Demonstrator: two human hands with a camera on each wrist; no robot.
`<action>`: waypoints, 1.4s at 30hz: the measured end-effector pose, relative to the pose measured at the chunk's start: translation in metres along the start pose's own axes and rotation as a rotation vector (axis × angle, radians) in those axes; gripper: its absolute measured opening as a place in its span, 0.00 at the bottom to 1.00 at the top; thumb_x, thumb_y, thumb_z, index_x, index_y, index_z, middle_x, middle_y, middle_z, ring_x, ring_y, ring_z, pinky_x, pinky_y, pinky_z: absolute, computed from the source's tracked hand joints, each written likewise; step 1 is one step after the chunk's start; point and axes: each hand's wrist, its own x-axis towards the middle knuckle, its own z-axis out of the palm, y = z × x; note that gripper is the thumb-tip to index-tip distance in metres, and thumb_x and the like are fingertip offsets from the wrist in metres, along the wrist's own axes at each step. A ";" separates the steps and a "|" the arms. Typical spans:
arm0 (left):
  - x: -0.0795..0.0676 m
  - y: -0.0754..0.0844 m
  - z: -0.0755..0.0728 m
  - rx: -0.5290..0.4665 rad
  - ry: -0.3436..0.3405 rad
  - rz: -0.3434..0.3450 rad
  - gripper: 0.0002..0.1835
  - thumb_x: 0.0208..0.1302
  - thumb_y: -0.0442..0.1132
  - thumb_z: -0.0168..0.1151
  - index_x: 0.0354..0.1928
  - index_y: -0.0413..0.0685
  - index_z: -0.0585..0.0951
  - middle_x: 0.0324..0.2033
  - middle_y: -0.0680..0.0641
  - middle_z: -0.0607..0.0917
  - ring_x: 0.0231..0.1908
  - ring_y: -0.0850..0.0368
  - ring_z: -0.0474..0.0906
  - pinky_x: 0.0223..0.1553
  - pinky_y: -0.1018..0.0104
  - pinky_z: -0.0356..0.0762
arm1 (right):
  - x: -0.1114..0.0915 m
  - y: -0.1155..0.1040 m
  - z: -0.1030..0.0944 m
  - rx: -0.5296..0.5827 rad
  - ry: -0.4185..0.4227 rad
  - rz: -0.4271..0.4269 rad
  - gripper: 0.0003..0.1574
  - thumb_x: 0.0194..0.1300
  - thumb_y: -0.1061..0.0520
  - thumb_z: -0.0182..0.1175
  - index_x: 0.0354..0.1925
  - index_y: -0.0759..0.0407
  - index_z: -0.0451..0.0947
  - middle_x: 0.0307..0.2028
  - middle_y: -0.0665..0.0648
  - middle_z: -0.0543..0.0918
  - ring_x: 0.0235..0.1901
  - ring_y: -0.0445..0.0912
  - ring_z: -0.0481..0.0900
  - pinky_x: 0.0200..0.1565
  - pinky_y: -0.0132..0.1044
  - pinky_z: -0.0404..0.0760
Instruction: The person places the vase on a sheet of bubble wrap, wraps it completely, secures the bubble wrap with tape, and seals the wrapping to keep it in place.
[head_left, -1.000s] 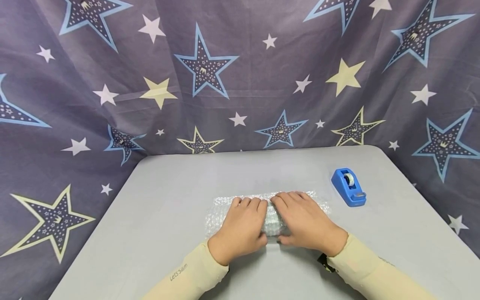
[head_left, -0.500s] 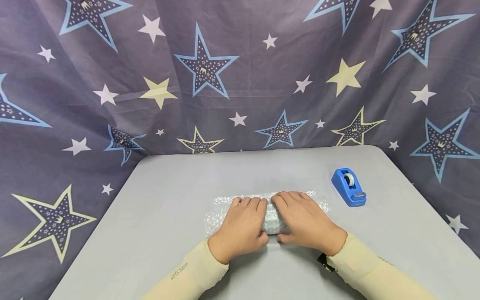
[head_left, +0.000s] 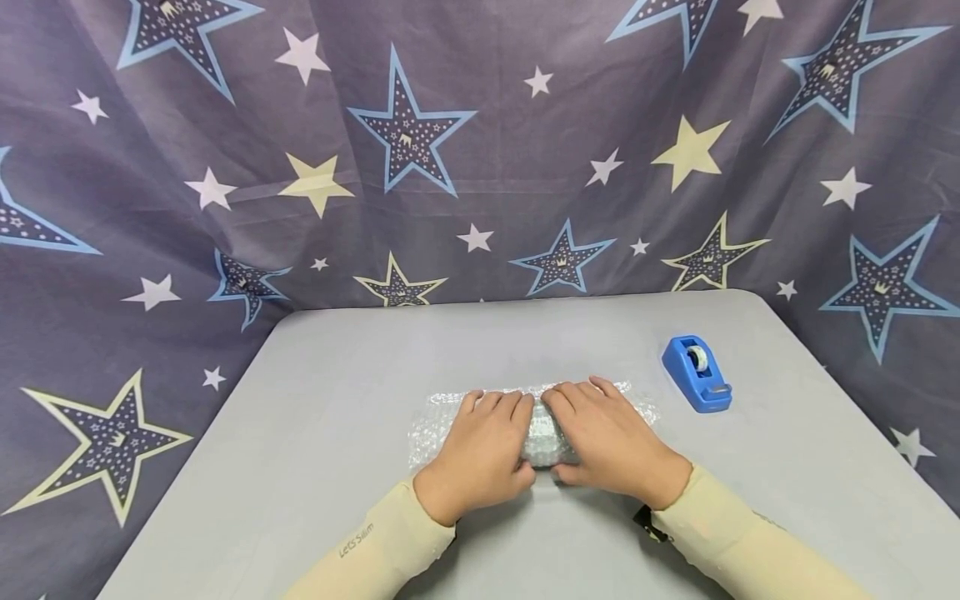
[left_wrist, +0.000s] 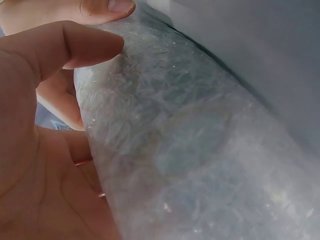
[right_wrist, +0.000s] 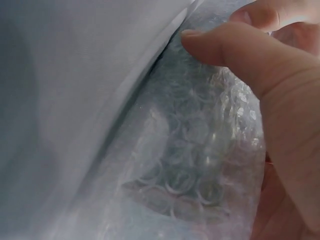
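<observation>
A rolled bundle of clear bubble wrap (head_left: 546,442) lies across the grey table, its loose end flat at the far side. My left hand (head_left: 482,454) grips it left of the middle, fingers over the top and thumb on the near side. Just to the right, my right hand (head_left: 613,437) holds the roll the same way. Both wrist views show each thumb pressing the bubble wrap (left_wrist: 165,120). Through the layers in the right wrist view, a faint greenish object with a curved end (right_wrist: 175,200) shows; its kind cannot be made out.
A blue tape dispenser (head_left: 697,375) with a roll of tape stands on the table (head_left: 360,358) to the right, beyond my right hand. Behind the table and along its sides hangs a dark curtain (head_left: 495,75) printed with stars.
Both hands keep their hold on the bubble-wrap roll, which has shifted very slightly away from me. The fingers of both hands have edged forward a little.
</observation>
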 end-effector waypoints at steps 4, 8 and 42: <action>0.000 0.000 -0.002 0.007 -0.021 -0.001 0.48 0.47 0.54 0.72 0.70 0.38 0.72 0.63 0.44 0.81 0.60 0.46 0.78 0.63 0.42 0.69 | 0.000 0.001 0.001 -0.001 -0.002 -0.002 0.58 0.40 0.31 0.77 0.64 0.56 0.72 0.55 0.55 0.82 0.56 0.53 0.81 0.65 0.60 0.72; 0.000 0.000 -0.002 0.022 -0.021 -0.002 0.52 0.43 0.57 0.77 0.70 0.40 0.70 0.62 0.45 0.80 0.59 0.47 0.78 0.63 0.44 0.70 | -0.001 0.002 0.002 -0.012 -0.002 -0.002 0.58 0.42 0.30 0.75 0.65 0.57 0.72 0.55 0.56 0.82 0.56 0.53 0.81 0.66 0.60 0.71; 0.000 0.002 -0.011 0.037 0.017 0.031 0.37 0.42 0.58 0.74 0.54 0.46 0.80 0.42 0.51 0.85 0.40 0.53 0.80 0.48 0.52 0.70 | -0.002 -0.001 -0.010 0.056 -0.064 -0.006 0.57 0.43 0.28 0.73 0.64 0.59 0.75 0.54 0.55 0.84 0.54 0.51 0.83 0.66 0.64 0.69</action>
